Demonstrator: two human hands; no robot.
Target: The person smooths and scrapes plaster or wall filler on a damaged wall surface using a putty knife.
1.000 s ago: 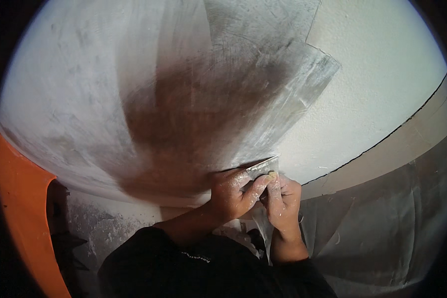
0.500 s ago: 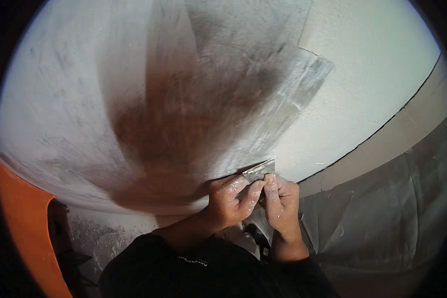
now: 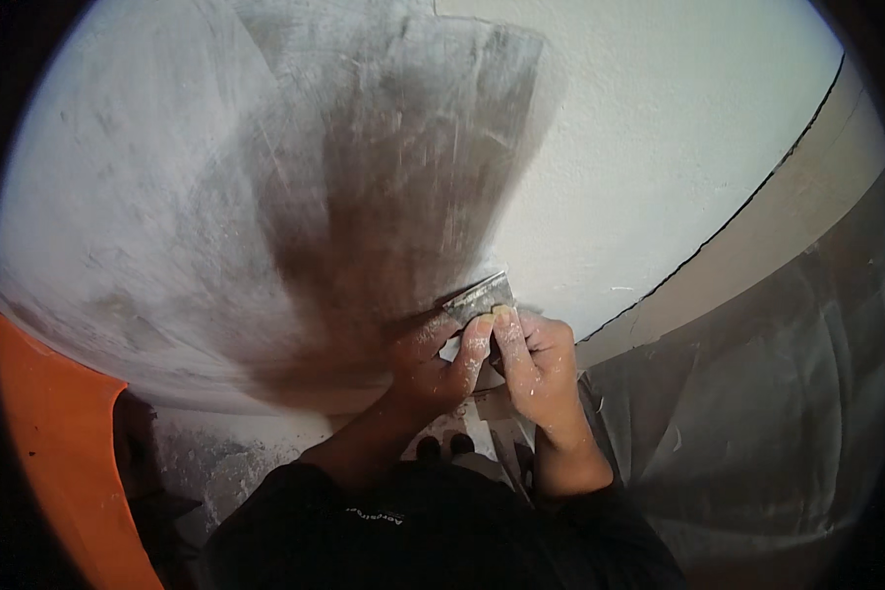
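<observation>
A small flat metal scraper blade [image 3: 480, 295] is pinched between both my hands against a large wall surface. My left hand [image 3: 433, 364] grips its left side, thumb pressed on the near face. My right hand [image 3: 541, 372] holds the right side, its thumb beside the other one. White dust coats the fingers. The blade's long upper edge lies at the border between a grey scraped patch [image 3: 413, 128] and the smooth white coating [image 3: 649, 138]. Fingers behind the blade are partly hidden.
A dark jagged crack [image 3: 723, 228] runs down the right of the white surface, with a beige band [image 3: 757, 236] beyond it. Grey sheeting [image 3: 737, 413] hangs at lower right. An orange panel [image 3: 59, 433] stands at lower left, near a dust-spattered floor [image 3: 226, 452].
My hands and the blade have shifted up and left in the picture, still held together. The view has moved too: the grey patch sits further left, and my shoes now show below.
</observation>
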